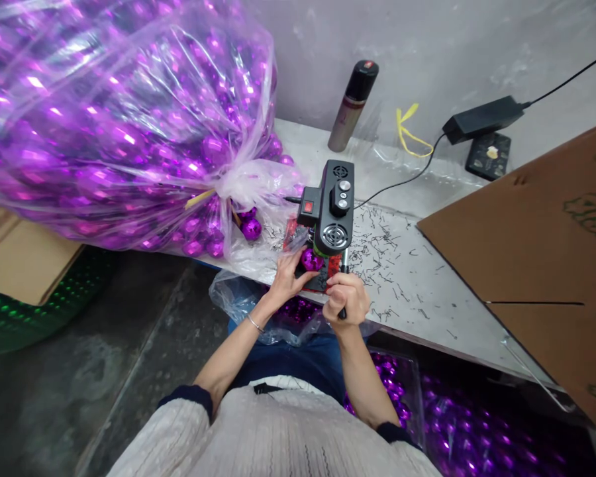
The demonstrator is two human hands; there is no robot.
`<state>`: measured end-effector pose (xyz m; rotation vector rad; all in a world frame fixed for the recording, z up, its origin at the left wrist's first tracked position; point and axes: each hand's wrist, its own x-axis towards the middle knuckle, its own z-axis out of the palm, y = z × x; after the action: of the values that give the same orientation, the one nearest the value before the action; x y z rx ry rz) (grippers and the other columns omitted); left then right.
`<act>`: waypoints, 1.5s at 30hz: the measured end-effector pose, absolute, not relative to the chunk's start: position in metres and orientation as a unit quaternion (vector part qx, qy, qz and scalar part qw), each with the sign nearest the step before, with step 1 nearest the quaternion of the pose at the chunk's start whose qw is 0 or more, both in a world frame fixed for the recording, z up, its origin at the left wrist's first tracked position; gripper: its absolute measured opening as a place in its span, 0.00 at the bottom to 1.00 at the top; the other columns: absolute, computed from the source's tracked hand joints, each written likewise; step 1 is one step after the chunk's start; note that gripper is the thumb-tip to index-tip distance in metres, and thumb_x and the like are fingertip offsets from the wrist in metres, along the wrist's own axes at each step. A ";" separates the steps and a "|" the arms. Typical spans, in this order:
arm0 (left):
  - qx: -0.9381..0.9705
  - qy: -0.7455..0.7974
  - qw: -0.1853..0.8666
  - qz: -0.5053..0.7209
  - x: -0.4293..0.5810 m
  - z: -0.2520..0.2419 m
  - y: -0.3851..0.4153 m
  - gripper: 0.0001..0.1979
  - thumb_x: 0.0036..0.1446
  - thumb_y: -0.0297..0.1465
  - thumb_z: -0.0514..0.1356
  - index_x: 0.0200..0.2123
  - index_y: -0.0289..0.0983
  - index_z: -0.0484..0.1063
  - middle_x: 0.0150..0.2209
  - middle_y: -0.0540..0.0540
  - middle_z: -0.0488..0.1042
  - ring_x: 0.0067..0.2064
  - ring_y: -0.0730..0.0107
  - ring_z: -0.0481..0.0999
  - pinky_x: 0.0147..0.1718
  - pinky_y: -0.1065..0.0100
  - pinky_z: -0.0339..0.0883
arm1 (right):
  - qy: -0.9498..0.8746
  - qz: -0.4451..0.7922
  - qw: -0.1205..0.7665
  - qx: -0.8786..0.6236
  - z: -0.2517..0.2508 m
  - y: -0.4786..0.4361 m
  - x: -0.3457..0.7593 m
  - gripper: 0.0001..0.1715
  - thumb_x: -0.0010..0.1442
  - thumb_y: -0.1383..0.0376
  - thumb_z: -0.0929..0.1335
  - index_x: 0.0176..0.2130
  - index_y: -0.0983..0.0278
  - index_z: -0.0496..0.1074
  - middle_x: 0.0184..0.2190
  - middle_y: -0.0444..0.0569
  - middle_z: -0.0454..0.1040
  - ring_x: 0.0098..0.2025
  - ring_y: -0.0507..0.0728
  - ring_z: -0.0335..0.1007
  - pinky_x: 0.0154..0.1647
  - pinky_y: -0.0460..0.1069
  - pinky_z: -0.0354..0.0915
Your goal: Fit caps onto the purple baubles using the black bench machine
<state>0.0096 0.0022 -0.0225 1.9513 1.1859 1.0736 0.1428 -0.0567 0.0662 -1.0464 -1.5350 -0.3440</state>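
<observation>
A small black machine (pixel 335 205) with round vents, knobs and a red switch stands on the worktable. My left hand (pixel 287 278) holds a shiny purple ball (pixel 311 260) between thumb and fingers, right at the lower front of the machine. My right hand (pixel 347 298) is wrapped round the black grip of a lever (pixel 343 311) at the machine's right side. Under the ball lies the machine's dark and red base (pixel 333 265), partly hidden by my hands.
A huge clear bag (pixel 129 119) of purple balls fills the left. Short dark wire bits (pixel 387 245) litter the worktable (pixel 427 291). Behind stand a spray can (pixel 352 106), yellow tie (pixel 402 132) and power adapter (pixel 484 119). A cardboard box (pixel 536 252) is at right; purple balls (pixel 385 377) lie below.
</observation>
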 end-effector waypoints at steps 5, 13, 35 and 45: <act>0.748 0.443 0.287 0.402 0.009 -0.024 0.002 0.35 0.61 0.49 0.65 0.65 0.38 0.66 0.57 0.34 0.77 0.58 0.48 0.77 0.58 0.49 0.68 | -0.644 -0.150 0.595 -0.457 0.053 -0.055 0.141 0.14 0.72 0.64 0.59 0.34 0.60 0.65 0.29 0.45 0.73 0.29 0.51 0.69 0.35 0.51 0.68; 0.752 0.436 0.275 0.411 0.010 -0.025 0.003 0.34 0.62 0.48 0.65 0.64 0.36 0.67 0.57 0.33 0.78 0.59 0.49 0.77 0.58 0.50 0.68 | -0.636 -0.135 0.619 -0.441 0.045 -0.052 0.139 0.15 0.73 0.63 0.57 0.34 0.59 0.64 0.30 0.44 0.71 0.29 0.51 0.71 0.32 0.51 0.68; 0.804 0.383 0.203 0.407 -0.010 -0.029 -0.032 0.36 0.63 0.50 0.62 0.66 0.37 0.61 0.61 0.31 0.73 0.64 0.49 0.73 0.65 0.44 0.63 | -0.623 -0.095 0.618 -0.470 0.105 -0.052 0.141 0.13 0.67 0.71 0.62 0.31 0.60 0.66 0.26 0.43 0.72 0.29 0.52 0.70 0.31 0.49 0.63; 0.711 0.651 0.048 0.260 -0.064 0.025 0.042 0.26 0.68 0.35 0.55 0.66 0.28 0.64 0.65 0.24 0.67 0.64 0.41 0.71 0.61 0.46 0.65 | -0.637 -0.108 0.609 -0.460 0.094 -0.054 0.140 0.13 0.66 0.72 0.62 0.30 0.60 0.65 0.26 0.43 0.71 0.28 0.52 0.70 0.31 0.48 0.64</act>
<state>-0.0642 0.0425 0.0245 2.1684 1.9857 0.7929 0.1398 -0.0543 0.0945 -1.0612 -1.4717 -0.2485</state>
